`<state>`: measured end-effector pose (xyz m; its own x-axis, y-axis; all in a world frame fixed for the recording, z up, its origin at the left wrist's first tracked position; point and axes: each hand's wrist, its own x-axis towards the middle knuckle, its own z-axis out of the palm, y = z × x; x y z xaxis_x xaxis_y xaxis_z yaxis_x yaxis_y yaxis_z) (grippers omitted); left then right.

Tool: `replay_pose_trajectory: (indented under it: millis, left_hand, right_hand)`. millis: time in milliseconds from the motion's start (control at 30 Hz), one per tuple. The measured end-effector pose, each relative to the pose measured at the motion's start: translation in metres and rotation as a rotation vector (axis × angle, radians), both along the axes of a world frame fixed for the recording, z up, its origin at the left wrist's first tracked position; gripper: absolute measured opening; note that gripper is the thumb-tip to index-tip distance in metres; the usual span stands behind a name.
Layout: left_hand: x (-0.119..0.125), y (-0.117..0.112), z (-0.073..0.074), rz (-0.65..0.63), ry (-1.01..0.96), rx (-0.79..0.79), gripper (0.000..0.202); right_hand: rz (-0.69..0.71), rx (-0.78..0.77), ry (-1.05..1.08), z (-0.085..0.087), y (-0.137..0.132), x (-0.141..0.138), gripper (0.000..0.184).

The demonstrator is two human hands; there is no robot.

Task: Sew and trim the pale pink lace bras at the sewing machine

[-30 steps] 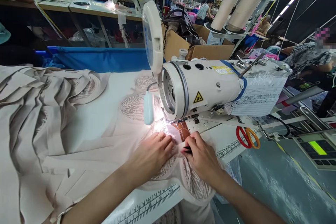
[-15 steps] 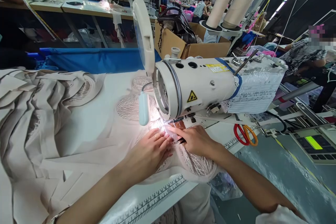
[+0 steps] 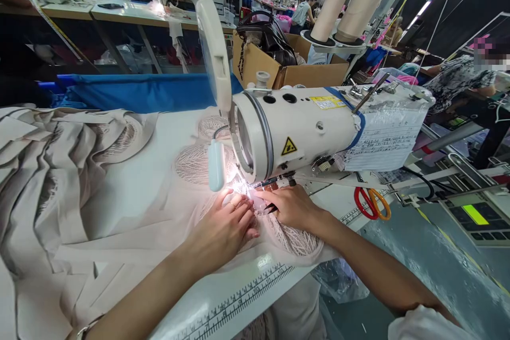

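My left hand (image 3: pixel 225 226) lies flat with fingers stretched out, pressing a beige lace fabric piece (image 3: pixel 292 239) onto the sewing table just left of the needle. My right hand (image 3: pixel 290 207) rests on the same piece to the right of the needle, fingers pressed down, with a small dark tool (image 3: pixel 272 207) tucked under them. Both fingertips sit under the head of the white sewing machine (image 3: pixel 298 130), in the bright spot of its lamp (image 3: pixel 217 164).
Several beige cut fabric pieces (image 3: pixel 59 170) are fanned out at the left. Red-and-orange scissors (image 3: pixel 372 203) lie right of the machine, near a control panel (image 3: pixel 474 215). A ruler strip (image 3: pixel 239 303) runs along the table's front edge. Other people work at far tables.
Both hands have slid forward with the lace piece, closer under the needle. The view has shifted slightly to the right and down.
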<state>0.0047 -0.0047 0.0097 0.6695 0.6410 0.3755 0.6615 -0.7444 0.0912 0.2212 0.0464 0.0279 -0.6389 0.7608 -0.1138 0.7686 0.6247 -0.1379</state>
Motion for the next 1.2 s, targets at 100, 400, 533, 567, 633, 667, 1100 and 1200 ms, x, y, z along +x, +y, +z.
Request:
replay_pose_trajectory:
  millis: [100,400,533,567,633,667,1100,1200]
  left_hand:
    - [-0.002,-0.001,-0.003,0.028,0.023,-0.011,0.037]
    - [-0.004,0.0,-0.01,0.062,0.065,-0.018,0.044]
    - [-0.004,0.0,-0.008,0.095,0.064,-0.03,0.042]
    - [-0.004,0.0,-0.007,0.107,0.068,-0.036,0.044]
    - [-0.005,0.0,-0.006,0.121,0.086,-0.049,0.046]
    - [-0.005,0.0,-0.006,0.125,0.094,-0.053,0.046]
    - [-0.007,0.001,-0.003,0.157,0.105,-0.063,0.049]
    - [-0.006,0.0,-0.004,0.14,0.107,-0.068,0.052]
  right_hand:
    - [-0.015,-0.023,0.001,0.0,0.002,0.001,0.062]
    - [0.044,-0.071,0.103,-0.011,0.009,0.005,0.054]
    - [0.025,-0.095,0.098,-0.008,0.011,0.005,0.057]
    - [0.037,-0.099,0.109,-0.007,0.012,0.005,0.057]
    - [0.069,-0.107,0.142,-0.008,0.014,0.007,0.055]
    - [0.082,-0.112,0.159,-0.009,0.015,0.007,0.055]
    - [0.115,-0.09,0.139,-0.006,0.024,0.007,0.053]
    - [0.096,-0.04,0.081,-0.001,0.021,0.008,0.044]
